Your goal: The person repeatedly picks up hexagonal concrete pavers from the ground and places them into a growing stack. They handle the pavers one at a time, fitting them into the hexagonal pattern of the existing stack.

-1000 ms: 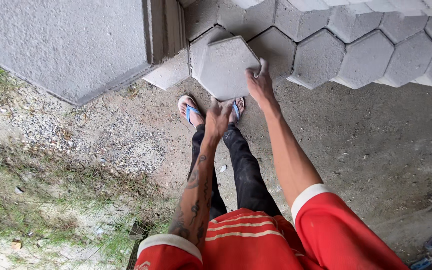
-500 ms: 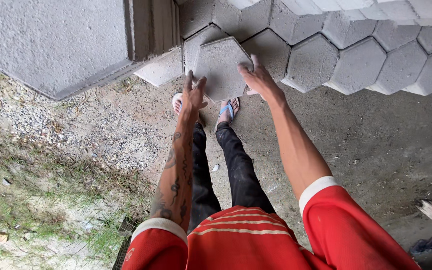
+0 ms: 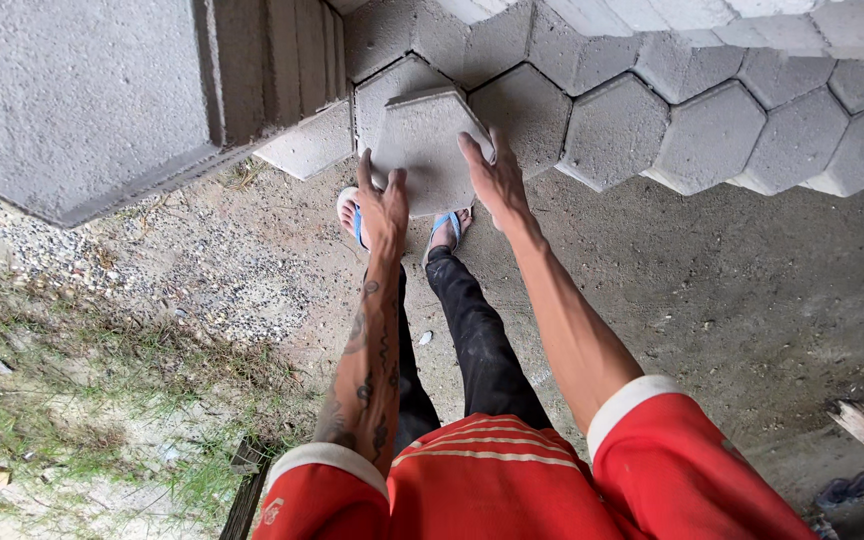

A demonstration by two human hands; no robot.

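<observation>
Red shirt, white-banded sleeves, white chest stripes. Black trousers. Blue flip-flops. Left forearm tattooed.

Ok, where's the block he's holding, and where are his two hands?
block (image 3: 424, 140): head view, middle of its flat grey face.
left hand (image 3: 382, 210): head view, back of the hand on the block's left edge.
right hand (image 3: 497, 180): head view, back of the hand on the block's right edge.

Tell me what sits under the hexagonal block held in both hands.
Under the hexagonal block, gripped by the left hand and right hand, show two feet in blue sandals on bare concrete ground. The block covers the toes and part of the laid paver beyond.
</observation>
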